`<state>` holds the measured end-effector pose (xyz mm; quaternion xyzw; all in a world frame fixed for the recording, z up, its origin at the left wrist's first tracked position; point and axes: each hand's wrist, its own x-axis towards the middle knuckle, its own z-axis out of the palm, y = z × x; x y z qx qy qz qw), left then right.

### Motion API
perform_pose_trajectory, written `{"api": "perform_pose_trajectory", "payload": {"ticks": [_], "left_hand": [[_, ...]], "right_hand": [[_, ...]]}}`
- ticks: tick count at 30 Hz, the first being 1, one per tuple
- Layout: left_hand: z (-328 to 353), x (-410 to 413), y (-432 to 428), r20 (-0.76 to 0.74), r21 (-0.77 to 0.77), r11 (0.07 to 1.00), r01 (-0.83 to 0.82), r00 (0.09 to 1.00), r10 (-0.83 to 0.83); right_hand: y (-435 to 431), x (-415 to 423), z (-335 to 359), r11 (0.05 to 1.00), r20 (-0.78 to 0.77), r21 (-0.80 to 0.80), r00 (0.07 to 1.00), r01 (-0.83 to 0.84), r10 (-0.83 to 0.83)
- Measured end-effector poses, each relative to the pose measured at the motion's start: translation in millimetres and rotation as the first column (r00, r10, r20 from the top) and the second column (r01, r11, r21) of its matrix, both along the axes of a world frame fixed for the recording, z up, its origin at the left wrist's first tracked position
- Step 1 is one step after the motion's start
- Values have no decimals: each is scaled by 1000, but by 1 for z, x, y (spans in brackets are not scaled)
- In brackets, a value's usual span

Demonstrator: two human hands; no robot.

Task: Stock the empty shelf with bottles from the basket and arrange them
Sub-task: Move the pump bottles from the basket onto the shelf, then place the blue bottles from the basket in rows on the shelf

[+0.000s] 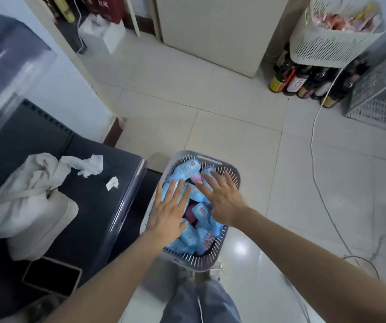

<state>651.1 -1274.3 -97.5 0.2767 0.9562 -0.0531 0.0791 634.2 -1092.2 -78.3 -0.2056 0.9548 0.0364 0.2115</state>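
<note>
We hold L hand (168, 213) and R hand (222, 201) flat over bottles (188, 170) in basket (180, 261) at 6 o'clock; fingers wide, gripping nothing, prob. ready to select.

- The basket (210, 158) stands on the floor (233, 113), just right of the table (108, 183).
- The bottles (188, 170) lie piled in the basket.
- The left hand (168, 213) and the right hand (222, 199) are over the pile, side by side.
- A bag (24, 199) and crumpled paper (89, 164) lie on the table.
- Far behind at the right, tall bottles (303, 82) stand under another basket (327, 45).
</note>
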Motion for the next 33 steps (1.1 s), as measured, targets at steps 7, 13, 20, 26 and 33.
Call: {"api": "perform_pose_trajectory", "payload": {"ticks": [7, 13, 20, 26, 33], "left_hand": [[-109, 33, -10, 274, -21, 992, 124, 955, -113], [-163, 39, -1, 388, 45, 979, 197, 900, -199], [-199, 42, 8, 375, 61, 975, 215, 900, -222], [-199, 44, 17, 313, 83, 980, 178, 929, -196], [-183, 48, 0, 542, 290, 950, -111, 838, -68]], "right_hand": [[18, 0, -88, 973, 233, 33, 948, -228, 214], [20, -10, -136, 927, 363, 69, 875, -368, 320], [13, 1, -195, 987, 189, 18, 970, -161, 155], [17, -9, -206, 978, 160, -39, 964, -206, 210], [14, -12, -166, 943, 443, 30, 850, -331, 285]]}}
